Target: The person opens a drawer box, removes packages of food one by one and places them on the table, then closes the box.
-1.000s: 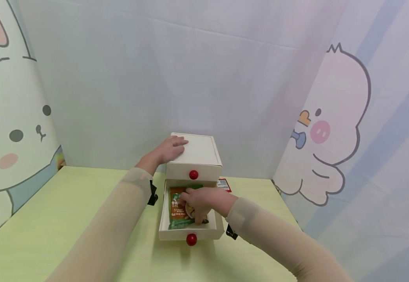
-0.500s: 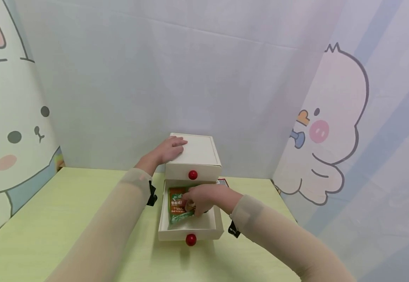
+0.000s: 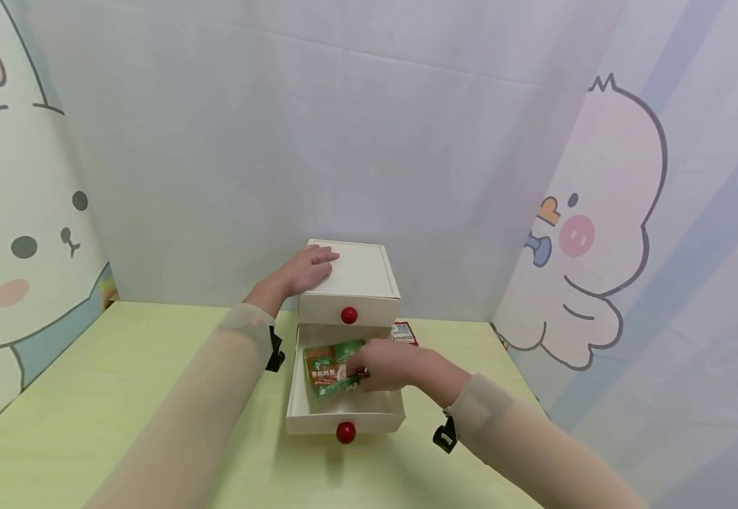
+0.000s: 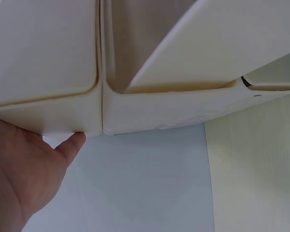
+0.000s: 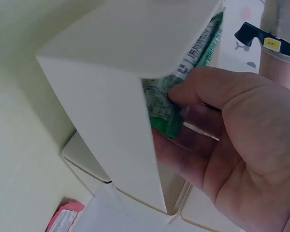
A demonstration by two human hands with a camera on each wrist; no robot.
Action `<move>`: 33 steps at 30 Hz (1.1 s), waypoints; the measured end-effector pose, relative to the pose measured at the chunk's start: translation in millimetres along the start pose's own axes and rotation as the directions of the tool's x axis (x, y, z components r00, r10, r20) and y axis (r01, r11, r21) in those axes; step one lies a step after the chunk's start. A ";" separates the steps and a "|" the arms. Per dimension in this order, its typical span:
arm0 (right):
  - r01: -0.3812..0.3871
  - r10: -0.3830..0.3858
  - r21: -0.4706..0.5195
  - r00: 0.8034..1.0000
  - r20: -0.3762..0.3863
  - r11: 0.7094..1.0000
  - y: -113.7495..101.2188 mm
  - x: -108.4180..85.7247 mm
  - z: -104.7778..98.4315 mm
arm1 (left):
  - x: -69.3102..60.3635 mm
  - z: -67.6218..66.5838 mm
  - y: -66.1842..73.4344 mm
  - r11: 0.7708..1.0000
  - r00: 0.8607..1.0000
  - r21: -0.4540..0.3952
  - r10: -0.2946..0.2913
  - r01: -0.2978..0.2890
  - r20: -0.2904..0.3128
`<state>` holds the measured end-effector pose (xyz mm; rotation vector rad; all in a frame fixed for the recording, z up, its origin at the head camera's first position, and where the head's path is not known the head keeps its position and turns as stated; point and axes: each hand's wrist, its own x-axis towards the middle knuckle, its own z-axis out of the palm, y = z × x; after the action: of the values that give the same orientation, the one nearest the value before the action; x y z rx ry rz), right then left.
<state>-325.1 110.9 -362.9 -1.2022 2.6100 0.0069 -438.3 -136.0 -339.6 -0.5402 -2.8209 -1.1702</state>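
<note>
A small white drawer cabinet (image 3: 364,272) stands on the table, its lower drawer (image 3: 369,404) pulled out and the upper one closed. Over the cabinet's top left edge lies my left hand (image 3: 302,272), fingers extended across the top; the left wrist view shows its thumb (image 4: 73,145) against the side. Inside the lower drawer my right hand (image 3: 384,364) pinches a green and orange food packet (image 3: 324,371) by its right side. In the right wrist view, thumb and fingers hold the green packet (image 5: 165,104), partly hidden by the drawer wall. The packet is tilted.
Each drawer front has a round red knob, the upper knob (image 3: 348,315) and the lower knob (image 3: 346,433). A red and white packet (image 3: 403,333) lies on the table to the right of the cabinet. Behind hangs a pale curtain (image 3: 216,141).
My right hand has moved a little to the right, and its grip now tilts and lifts the packet's right side from the drawer floor. The left hand stays in place on the cabinet.
</note>
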 end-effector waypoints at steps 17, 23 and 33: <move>0.124 -0.107 0.031 0.938 -0.328 0.992 16.6 -43.6 -6.1 | 0.9 1.0 -5.0 1.000 1.000 0.002 0.014 -0.014 -0.006; 0.107 -0.073 0.070 0.921 -0.382 0.992 22.9 -65.9 -12.7 | 1.3 1.9 -3.3 1.000 1.000 -0.006 0.021 -0.021 -0.007; 0.096 -0.006 0.148 0.855 -0.518 0.984 42.9 -96.2 -14.9 | 1.4 1.6 -1.8 1.000 1.000 0.000 0.028 -0.028 -0.001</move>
<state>-301.0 209.1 -329.8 -1.3594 2.9387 -0.6233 -440.0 -135.6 -341.7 -0.5777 -2.8029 -1.1656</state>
